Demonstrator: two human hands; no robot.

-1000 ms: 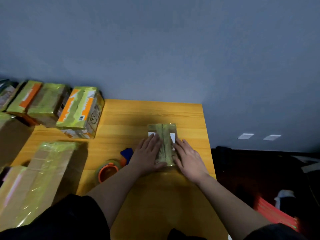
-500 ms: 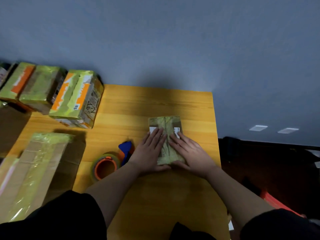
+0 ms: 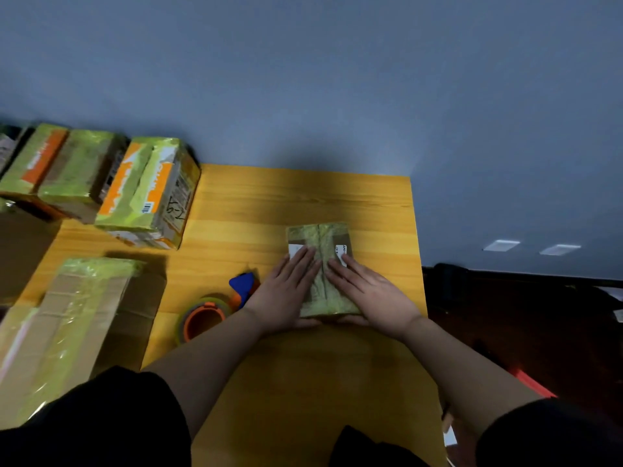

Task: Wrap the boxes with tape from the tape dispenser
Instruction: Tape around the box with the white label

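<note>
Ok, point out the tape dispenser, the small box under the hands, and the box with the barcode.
tape dispenser [image 3: 202,321]: head view, orange hub of the roll.
small box [image 3: 319,234]: head view, taped far end.
barcode box [image 3: 148,183]: head view, taped top face.

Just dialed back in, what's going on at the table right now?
A person is pressing both hands flat on a small box wrapped in greenish tape near the right edge of the yellow wooden table. The left hand lies on its left half, the right hand on its right half, fingers straight. The orange-and-blue tape dispenser lies on the table beside the left wrist, unheld. Several larger taped cardboard boxes sit to the left.
</note>
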